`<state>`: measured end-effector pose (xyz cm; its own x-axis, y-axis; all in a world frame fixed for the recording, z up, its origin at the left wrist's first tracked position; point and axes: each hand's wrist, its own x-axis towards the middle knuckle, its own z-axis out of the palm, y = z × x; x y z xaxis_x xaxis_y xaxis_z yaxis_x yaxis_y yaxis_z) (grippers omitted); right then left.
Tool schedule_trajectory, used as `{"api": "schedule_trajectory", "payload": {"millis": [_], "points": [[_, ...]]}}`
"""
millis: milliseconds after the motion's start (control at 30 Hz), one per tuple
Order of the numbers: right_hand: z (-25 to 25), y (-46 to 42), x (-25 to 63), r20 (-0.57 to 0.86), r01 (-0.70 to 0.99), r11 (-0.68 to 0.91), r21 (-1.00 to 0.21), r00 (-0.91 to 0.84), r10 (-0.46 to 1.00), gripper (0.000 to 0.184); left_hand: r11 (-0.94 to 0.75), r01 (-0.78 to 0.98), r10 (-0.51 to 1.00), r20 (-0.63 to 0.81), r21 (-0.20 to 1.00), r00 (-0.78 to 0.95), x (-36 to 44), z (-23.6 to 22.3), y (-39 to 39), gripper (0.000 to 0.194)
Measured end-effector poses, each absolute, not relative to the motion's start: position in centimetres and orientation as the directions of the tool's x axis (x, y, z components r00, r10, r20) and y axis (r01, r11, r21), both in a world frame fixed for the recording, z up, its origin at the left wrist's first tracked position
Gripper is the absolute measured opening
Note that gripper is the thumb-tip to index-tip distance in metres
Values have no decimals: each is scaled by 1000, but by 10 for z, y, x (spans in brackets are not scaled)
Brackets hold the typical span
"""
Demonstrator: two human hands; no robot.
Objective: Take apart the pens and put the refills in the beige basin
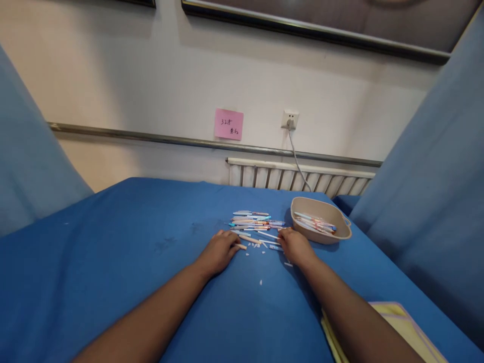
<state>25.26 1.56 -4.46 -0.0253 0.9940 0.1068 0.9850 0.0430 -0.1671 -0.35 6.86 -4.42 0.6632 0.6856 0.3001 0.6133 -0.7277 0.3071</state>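
A pile of pens and pen parts (pixel 251 222) lies in rows on a blue cloth. My left hand (pixel 222 251) rests at the near left of the pile, its fingers closed around the end of a cream pen barrel (pixel 241 246). At the right end of the pile is my right hand (pixel 297 246), fingers bent together beside thin white sticks (pixel 269 235); whatever they pinch is hidden. Another cream barrel (pixel 249 239) lies between the hands. Small white pieces (pixel 263 252) are scattered just in front of it.
Right of the pile stands a beige basket (pixel 342 231) with more pens (pixel 315 223) inside. A folded yellow cloth (pixel 404 322) lies under my right forearm. Blue curtains (pixel 427 196) hang at both sides. Behind the blue-covered surface (pixel 124 242) are a radiator (pixel 260 174) and a plugged-in cable (pixel 296 156).
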Motion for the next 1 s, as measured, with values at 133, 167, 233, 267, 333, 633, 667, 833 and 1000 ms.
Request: {"api": "schedule_trajectory", "payload": {"millis": [133,167,233,267,333,633,667,833,1000], "points": [[-49,23,260,116,973,64,-221,-38,992,14,-719,607,692,276,338,667,-3,-43,70,11],[-50,25,261,118,971,68,-231,-42,992,14,-716,607,695,271,345,666,-3,-43,70,10],[-51,25,262,123,967,71,-245,-41,992,14,-708,610,703,264,357,661,-3,-42,69,10],[-51,25,262,128,966,69,-249,-38,991,14,-703,612,706,262,362,657,-3,-42,69,10],[-49,23,261,141,966,66,-251,-31,990,18,-696,615,713,260,370,651,-3,-41,69,10],[-40,19,262,68,965,155,-209,-144,987,11,-679,618,728,254,396,636,-2,-40,69,11],[-40,20,262,60,967,153,-202,-144,988,12,-677,619,730,255,398,634,-2,-40,69,12],[-41,19,262,47,972,166,-167,-160,986,16,-680,613,727,263,402,634,-3,-42,69,16],[-39,15,261,42,972,175,-159,-170,985,17,-681,609,725,261,406,637,-2,-41,69,14]]}}
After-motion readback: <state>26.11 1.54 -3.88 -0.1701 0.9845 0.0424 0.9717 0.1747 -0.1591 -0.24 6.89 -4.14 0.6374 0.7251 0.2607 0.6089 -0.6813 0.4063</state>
